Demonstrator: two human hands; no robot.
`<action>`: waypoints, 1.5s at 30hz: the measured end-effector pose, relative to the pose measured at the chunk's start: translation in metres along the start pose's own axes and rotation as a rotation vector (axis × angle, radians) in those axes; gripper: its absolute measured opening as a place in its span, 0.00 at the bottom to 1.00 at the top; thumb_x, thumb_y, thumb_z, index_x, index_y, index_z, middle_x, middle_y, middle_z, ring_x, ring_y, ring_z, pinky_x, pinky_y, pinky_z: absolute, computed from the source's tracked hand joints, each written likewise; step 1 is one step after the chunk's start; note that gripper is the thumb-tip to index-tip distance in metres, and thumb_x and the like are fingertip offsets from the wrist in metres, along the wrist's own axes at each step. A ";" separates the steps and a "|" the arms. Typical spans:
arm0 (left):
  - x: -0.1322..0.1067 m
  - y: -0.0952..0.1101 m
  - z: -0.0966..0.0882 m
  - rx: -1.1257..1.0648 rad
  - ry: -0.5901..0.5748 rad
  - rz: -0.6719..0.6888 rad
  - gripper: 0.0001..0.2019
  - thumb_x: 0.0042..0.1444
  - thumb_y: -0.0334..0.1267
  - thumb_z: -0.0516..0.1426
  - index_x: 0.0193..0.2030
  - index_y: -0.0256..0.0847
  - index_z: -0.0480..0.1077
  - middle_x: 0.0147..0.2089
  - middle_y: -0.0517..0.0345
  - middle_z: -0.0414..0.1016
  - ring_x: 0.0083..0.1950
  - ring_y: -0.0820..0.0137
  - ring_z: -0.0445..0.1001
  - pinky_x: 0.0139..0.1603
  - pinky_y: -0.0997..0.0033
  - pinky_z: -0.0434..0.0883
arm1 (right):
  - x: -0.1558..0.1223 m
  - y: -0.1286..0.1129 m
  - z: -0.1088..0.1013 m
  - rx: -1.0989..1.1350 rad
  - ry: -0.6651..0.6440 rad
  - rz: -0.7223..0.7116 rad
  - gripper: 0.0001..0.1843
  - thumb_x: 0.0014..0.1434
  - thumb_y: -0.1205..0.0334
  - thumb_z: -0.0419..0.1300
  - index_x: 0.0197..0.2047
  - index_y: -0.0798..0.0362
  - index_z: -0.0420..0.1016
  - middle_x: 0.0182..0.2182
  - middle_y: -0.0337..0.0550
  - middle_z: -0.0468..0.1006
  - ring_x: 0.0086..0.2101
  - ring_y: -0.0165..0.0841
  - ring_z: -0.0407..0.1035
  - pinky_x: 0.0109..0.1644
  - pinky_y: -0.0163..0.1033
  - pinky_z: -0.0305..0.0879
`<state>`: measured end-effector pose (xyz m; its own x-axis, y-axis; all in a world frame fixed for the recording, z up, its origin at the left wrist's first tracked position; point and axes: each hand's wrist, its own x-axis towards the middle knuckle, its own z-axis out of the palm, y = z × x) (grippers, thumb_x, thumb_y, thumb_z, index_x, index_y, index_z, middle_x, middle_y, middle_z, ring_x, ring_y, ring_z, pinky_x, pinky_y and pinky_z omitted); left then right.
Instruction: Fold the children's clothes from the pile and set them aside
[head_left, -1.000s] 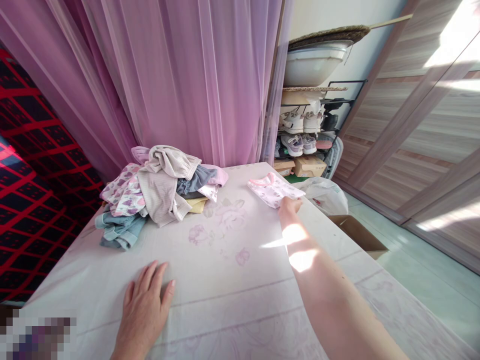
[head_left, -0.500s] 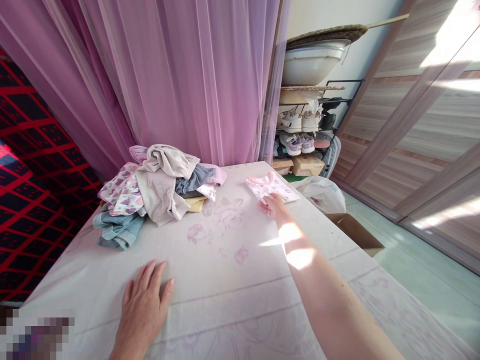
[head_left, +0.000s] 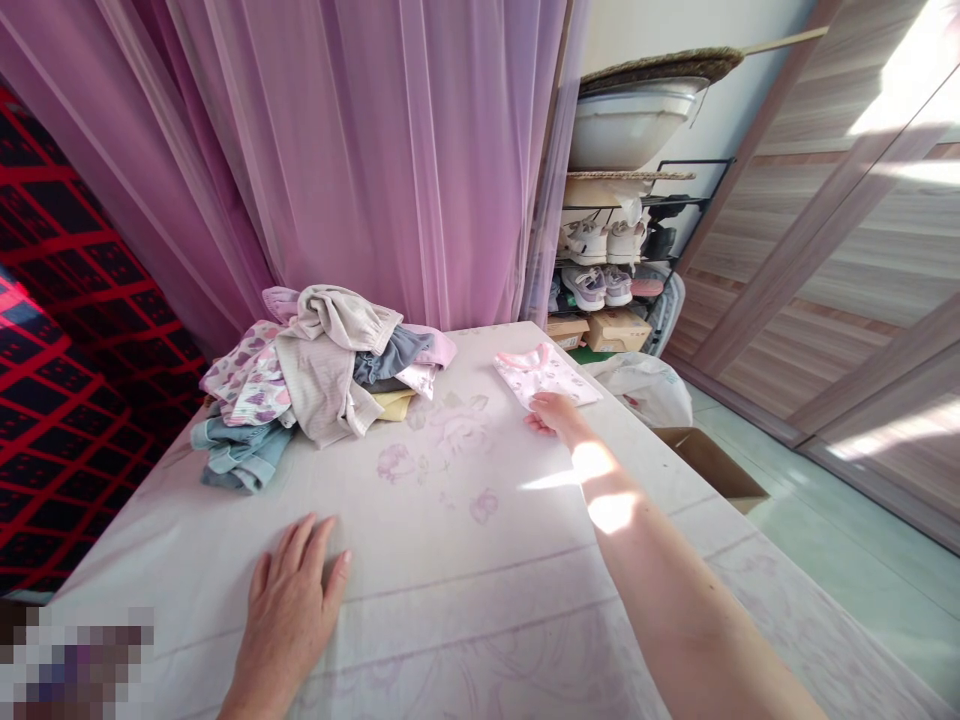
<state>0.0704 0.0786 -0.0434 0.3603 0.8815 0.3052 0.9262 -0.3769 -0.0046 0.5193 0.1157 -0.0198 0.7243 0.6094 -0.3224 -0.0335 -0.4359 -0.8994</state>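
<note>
Pink top (head_left: 544,372), apparently folded, touches the right hand (head_left: 553,414).

A cloth-covered table (head_left: 442,530) fills the middle of the view. A heap of clothes (head_left: 322,370) lies on its far left part, and a folded garment (head_left: 546,373) lies on its far right part. The right hand (head_left: 553,414) rests at the garment's near edge, while the left hand (head_left: 290,620) lies on the table's near part. A curtain (head_left: 360,150) hangs behind the table. To the curtain's right stands a shoe rack (head_left: 607,250) beneath a basin (head_left: 630,125). A plastic bag (head_left: 645,390) and a cardboard box (head_left: 709,462) sit beyond the table's right edge.
</note>
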 end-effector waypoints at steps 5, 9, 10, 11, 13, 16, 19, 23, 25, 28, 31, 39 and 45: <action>0.000 0.000 0.000 0.007 0.006 0.011 0.25 0.65 0.44 0.41 0.60 0.36 0.69 0.64 0.42 0.68 0.65 0.55 0.63 0.63 0.49 0.60 | 0.001 -0.015 -0.001 -0.135 0.089 -0.155 0.06 0.51 0.68 0.65 0.36 0.55 0.78 0.39 0.59 0.79 0.50 0.53 0.72 0.50 0.55 0.69; -0.001 0.000 -0.001 0.012 0.005 0.017 0.26 0.65 0.45 0.41 0.60 0.35 0.69 0.64 0.41 0.68 0.65 0.54 0.63 0.63 0.48 0.60 | -0.002 -0.023 0.014 -0.340 0.063 -0.505 0.18 0.57 0.63 0.63 0.52 0.46 0.75 0.62 0.47 0.68 0.66 0.46 0.50 0.69 0.54 0.44; -0.001 -0.001 -0.001 0.012 0.002 0.017 0.26 0.65 0.44 0.41 0.60 0.35 0.68 0.64 0.41 0.68 0.65 0.55 0.63 0.63 0.48 0.59 | -0.002 -0.022 0.019 -0.450 0.031 -0.583 0.22 0.59 0.61 0.62 0.57 0.44 0.72 0.66 0.43 0.63 0.68 0.43 0.46 0.71 0.54 0.37; -0.001 -0.001 -0.001 0.012 -0.001 0.016 0.26 0.65 0.44 0.41 0.60 0.35 0.68 0.64 0.41 0.67 0.65 0.55 0.62 0.63 0.49 0.59 | -0.001 -0.020 0.023 -0.565 0.000 -0.627 0.24 0.60 0.59 0.60 0.60 0.44 0.69 0.68 0.41 0.59 0.69 0.41 0.44 0.71 0.55 0.32; -0.002 -0.001 -0.001 0.012 -0.002 0.016 0.26 0.65 0.45 0.41 0.61 0.35 0.68 0.64 0.41 0.67 0.65 0.55 0.62 0.63 0.48 0.59 | 0.003 -0.014 0.029 -0.733 -0.036 -0.590 0.25 0.63 0.57 0.58 0.63 0.46 0.65 0.70 0.43 0.56 0.69 0.40 0.42 0.71 0.58 0.26; -0.002 -0.001 0.000 0.011 0.001 0.014 0.27 0.66 0.46 0.40 0.61 0.34 0.68 0.65 0.41 0.67 0.66 0.55 0.62 0.64 0.48 0.59 | 0.009 -0.008 0.033 -0.831 -0.045 -0.514 0.26 0.65 0.54 0.55 0.65 0.49 0.63 0.70 0.48 0.55 0.69 0.41 0.43 0.70 0.61 0.25; -0.002 0.000 -0.001 0.010 -0.003 0.006 0.27 0.66 0.45 0.40 0.61 0.35 0.68 0.65 0.42 0.67 0.66 0.55 0.62 0.64 0.49 0.58 | 0.012 -0.009 0.034 -0.889 -0.027 -0.487 0.27 0.66 0.52 0.54 0.66 0.49 0.62 0.70 0.50 0.55 0.69 0.42 0.43 0.69 0.62 0.28; -0.003 0.002 -0.001 -0.002 -0.001 0.008 0.26 0.66 0.44 0.41 0.61 0.35 0.68 0.65 0.40 0.66 0.66 0.55 0.61 0.64 0.47 0.58 | 0.011 -0.015 0.038 -1.024 -0.008 -0.448 0.30 0.68 0.48 0.48 0.69 0.50 0.56 0.71 0.52 0.50 0.69 0.44 0.41 0.69 0.64 0.31; -0.003 0.002 -0.001 -0.004 -0.002 0.010 0.25 0.66 0.44 0.42 0.61 0.35 0.68 0.65 0.40 0.66 0.66 0.54 0.61 0.64 0.46 0.58 | 0.010 -0.018 0.040 -1.101 -0.015 -0.432 0.32 0.68 0.46 0.43 0.71 0.51 0.52 0.72 0.52 0.47 0.69 0.44 0.39 0.68 0.65 0.33; -0.002 0.002 0.000 0.003 -0.012 0.005 0.24 0.65 0.44 0.43 0.61 0.36 0.68 0.65 0.41 0.66 0.67 0.54 0.61 0.64 0.46 0.58 | 0.009 -0.021 0.040 -1.181 -0.021 -0.402 0.34 0.69 0.46 0.38 0.72 0.52 0.49 0.72 0.53 0.45 0.69 0.45 0.39 0.68 0.65 0.36; -0.002 0.003 0.001 0.012 -0.034 -0.011 0.24 0.65 0.43 0.44 0.62 0.37 0.67 0.66 0.43 0.66 0.67 0.55 0.60 0.64 0.45 0.58 | 0.002 -0.017 0.040 -1.214 -0.004 -0.418 0.34 0.69 0.46 0.36 0.72 0.51 0.49 0.72 0.52 0.46 0.69 0.44 0.40 0.67 0.64 0.38; -0.001 0.008 0.000 0.021 -0.068 -0.052 0.22 0.64 0.42 0.47 0.63 0.40 0.66 0.67 0.46 0.64 0.68 0.56 0.59 0.66 0.47 0.58 | -0.050 0.015 0.053 -1.114 0.194 -0.718 0.24 0.69 0.57 0.42 0.62 0.51 0.69 0.67 0.50 0.60 0.67 0.43 0.48 0.69 0.59 0.36; 0.001 0.012 -0.004 -0.017 -0.097 -0.074 0.22 0.64 0.41 0.49 0.63 0.39 0.65 0.68 0.45 0.63 0.69 0.56 0.59 0.67 0.45 0.56 | -0.088 0.019 0.076 -1.100 0.039 -0.832 0.21 0.67 0.61 0.47 0.58 0.51 0.73 0.65 0.51 0.64 0.65 0.42 0.54 0.68 0.52 0.43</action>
<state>0.0813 0.0734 -0.0390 0.3010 0.9301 0.2107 0.9489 -0.3141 0.0308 0.4021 0.1041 -0.0312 0.2821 0.9350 0.2148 0.9577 -0.2611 -0.1208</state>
